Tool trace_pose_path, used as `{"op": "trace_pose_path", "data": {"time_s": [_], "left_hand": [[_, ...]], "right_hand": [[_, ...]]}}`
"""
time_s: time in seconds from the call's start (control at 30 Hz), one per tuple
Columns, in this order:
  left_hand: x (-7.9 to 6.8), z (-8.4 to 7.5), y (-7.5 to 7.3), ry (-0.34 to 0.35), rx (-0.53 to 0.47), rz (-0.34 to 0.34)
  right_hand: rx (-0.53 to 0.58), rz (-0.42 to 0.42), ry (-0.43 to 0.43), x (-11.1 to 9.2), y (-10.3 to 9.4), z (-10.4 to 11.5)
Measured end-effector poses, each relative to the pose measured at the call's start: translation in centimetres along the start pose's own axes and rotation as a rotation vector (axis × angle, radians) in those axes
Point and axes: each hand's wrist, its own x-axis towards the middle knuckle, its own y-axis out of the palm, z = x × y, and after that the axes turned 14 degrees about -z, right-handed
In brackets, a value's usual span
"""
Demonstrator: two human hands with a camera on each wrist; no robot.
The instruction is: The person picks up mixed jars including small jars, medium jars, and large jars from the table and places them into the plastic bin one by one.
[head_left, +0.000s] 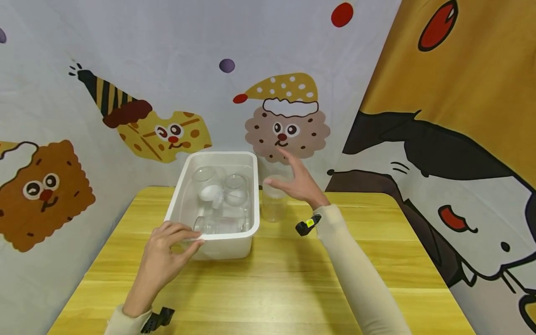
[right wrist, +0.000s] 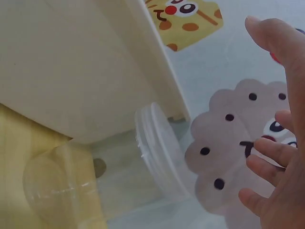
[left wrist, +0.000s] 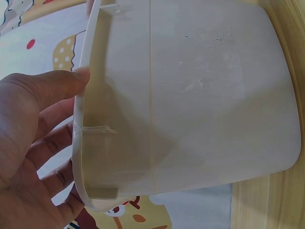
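A white plastic tub (head_left: 222, 250) stands on the table, and clear jars lie inside it, one of them a jar on its side (head_left: 219, 225) near the front wall. My left hand (head_left: 169, 246) holds the tub's front left rim, with the thumb on the near side, as the left wrist view shows, and the fingers over the rim. Right of the tub stands a clear lidded jar (head_left: 274, 208), upright. Just above it is my right hand (head_left: 299, 181), fingers spread and holding nothing. The right wrist view shows this hand apart from the jar's lid (right wrist: 157, 143).
The wooden table (head_left: 301, 288) reaches around the tub on its near side and right. A cloth (head_left: 184, 56) printed with cartoon figures hangs right behind the tub. Among the jars in the tub is a white rounded piece (head_left: 211, 192).
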Motion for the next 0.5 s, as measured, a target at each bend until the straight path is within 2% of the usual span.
{"op": "trace_pose_path", "data": {"time_s": [0.3, 0.5], "left_hand": [[-0.2, 0.2, 0.0, -0.010, 0.000, 0.003], [-0.2, 0.4, 0.1, -0.006, -0.002, 0.003]], "right_hand": [[0.029, 0.005, 0.083, -0.4, 0.5, -2.0], [0.036, 0.001, 0.091, -0.7, 0.9, -3.5]]}}
